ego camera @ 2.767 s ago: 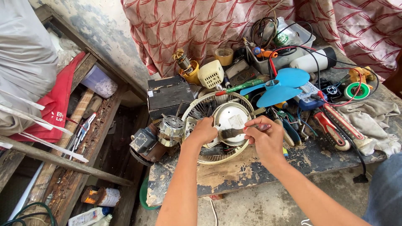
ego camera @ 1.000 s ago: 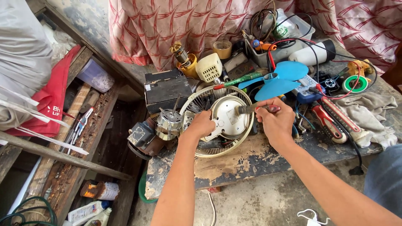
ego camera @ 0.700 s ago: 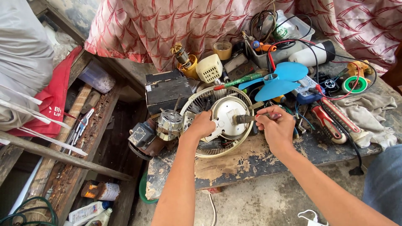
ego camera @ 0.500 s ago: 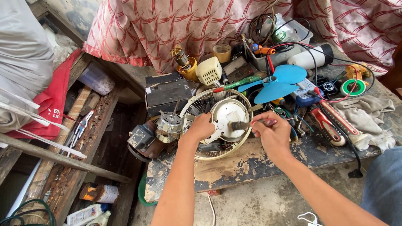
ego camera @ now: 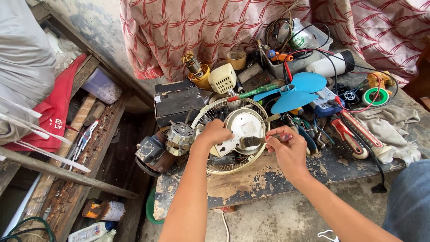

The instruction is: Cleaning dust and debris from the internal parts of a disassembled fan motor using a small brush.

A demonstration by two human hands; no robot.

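Note:
A round white fan housing point(ego camera: 245, 125) lies on a cream wire fan guard point(ego camera: 210, 115) at the middle of the worn bench. My left hand point(ego camera: 215, 133) grips the housing's left edge. My right hand point(ego camera: 286, 148) holds a small paintbrush point(ego camera: 256, 140) whose dark bristles rest against the housing's lower right. A bare fan motor point(ego camera: 180, 135) with its shaft up stands just left of my left hand. A blue fan blade point(ego camera: 295, 90) lies behind the housing to the right.
A black box point(ego camera: 178, 101) sits behind the motor. Red-handled pliers point(ego camera: 358, 134), a multimeter point(ego camera: 326, 101), wires, a grey rag point(ego camera: 394, 127) and a white bin point(ego camera: 304, 45) crowd the bench's right. A wooden shelf with a red bag point(ego camera: 49, 112) is at the left. The patterned red cloth point(ego camera: 197, 27) hangs behind.
The brush has shifted lower on the housing, from its right rim to its lower right, with small strokes. My left hand has kept its hold. The camera has drifted slightly.

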